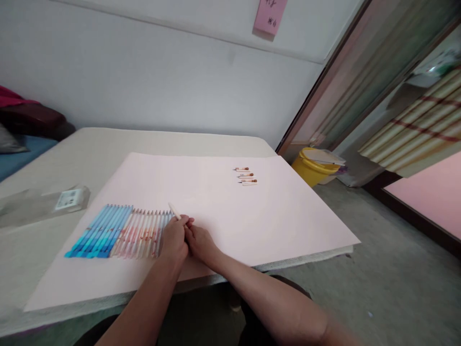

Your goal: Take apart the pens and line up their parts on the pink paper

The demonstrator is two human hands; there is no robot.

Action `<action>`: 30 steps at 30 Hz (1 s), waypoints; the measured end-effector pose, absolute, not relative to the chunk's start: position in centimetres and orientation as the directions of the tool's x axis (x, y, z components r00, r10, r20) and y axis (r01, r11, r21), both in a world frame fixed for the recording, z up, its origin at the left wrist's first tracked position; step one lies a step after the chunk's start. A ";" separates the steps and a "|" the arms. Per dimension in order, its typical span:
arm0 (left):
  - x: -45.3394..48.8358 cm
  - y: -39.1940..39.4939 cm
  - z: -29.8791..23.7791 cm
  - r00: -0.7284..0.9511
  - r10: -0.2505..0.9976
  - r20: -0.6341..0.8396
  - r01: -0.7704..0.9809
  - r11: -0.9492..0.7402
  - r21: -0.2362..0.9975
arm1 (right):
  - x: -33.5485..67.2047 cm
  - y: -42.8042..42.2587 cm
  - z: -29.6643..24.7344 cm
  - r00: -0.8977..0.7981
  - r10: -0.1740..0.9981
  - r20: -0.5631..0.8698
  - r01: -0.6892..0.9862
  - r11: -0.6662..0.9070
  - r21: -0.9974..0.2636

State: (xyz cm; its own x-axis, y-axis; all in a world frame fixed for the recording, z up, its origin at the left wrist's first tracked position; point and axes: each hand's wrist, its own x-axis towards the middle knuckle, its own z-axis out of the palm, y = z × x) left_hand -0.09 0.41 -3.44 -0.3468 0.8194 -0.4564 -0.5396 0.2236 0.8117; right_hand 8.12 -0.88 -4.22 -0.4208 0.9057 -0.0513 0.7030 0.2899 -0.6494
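Slim white pen (174, 210), gripped by left hand (175, 238) and right hand (202, 245); I judge near-left blue-and-pale pens (127, 233) arranged; far-right brown-ended sticks (248, 175) remaining.

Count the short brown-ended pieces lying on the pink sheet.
3, in a column at far right on the pink sheet: far piece, middle piece, near piece. The left hand or right hand could hide more.

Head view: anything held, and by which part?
A slim white pen-like stick, held in the left hand below its free far end. The right hand meets the left; whether it grips the hidden near end cannot be told.
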 end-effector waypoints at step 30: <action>-0.1 0.5 -3.7 -0.343 0.818 -0.462 -0.543 0.228 0.808 | 8.1 -0.8 -4.3 -0.406 0.911 -0.070 0.698 0.260 -0.667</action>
